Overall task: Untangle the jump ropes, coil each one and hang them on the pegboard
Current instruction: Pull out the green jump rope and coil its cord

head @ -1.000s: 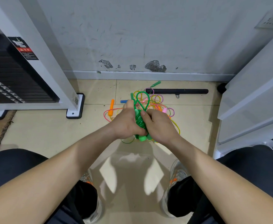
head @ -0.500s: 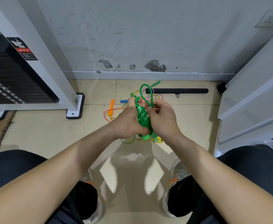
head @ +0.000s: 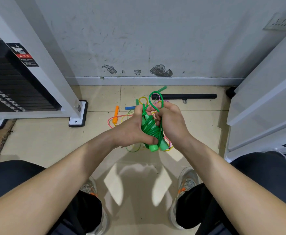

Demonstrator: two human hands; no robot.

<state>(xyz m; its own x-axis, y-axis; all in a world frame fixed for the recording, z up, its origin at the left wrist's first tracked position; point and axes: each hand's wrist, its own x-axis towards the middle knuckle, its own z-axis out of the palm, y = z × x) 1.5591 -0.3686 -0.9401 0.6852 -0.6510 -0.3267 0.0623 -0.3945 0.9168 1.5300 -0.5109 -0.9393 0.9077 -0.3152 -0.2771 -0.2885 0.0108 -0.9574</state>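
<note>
A green jump rope [head: 150,128] is bundled between both hands, its cord wound round its two green handles, whose ends stick out below. My left hand [head: 132,129] grips the bundle from the left. My right hand [head: 170,121] holds it from the right and pinches a green loop that rises above the fingers. On the floor behind lies a tangle of yellow, pink and orange ropes [head: 122,117], with an orange handle [head: 116,114], a blue handle [head: 130,108] and another green handle [head: 162,89]. No pegboard is in view.
A black bar [head: 189,96] lies on the tiles by the wall. A white machine frame with a black weight stack [head: 11,85] stands at left, its foot [head: 78,116] close to the ropes. White panels [head: 264,92] rise at right. My knees and shoes fill the bottom.
Both hands have lifted the green bundle slightly and turned it more upright. The right hand has shifted from the bundle's lower side up to the loop at the top.
</note>
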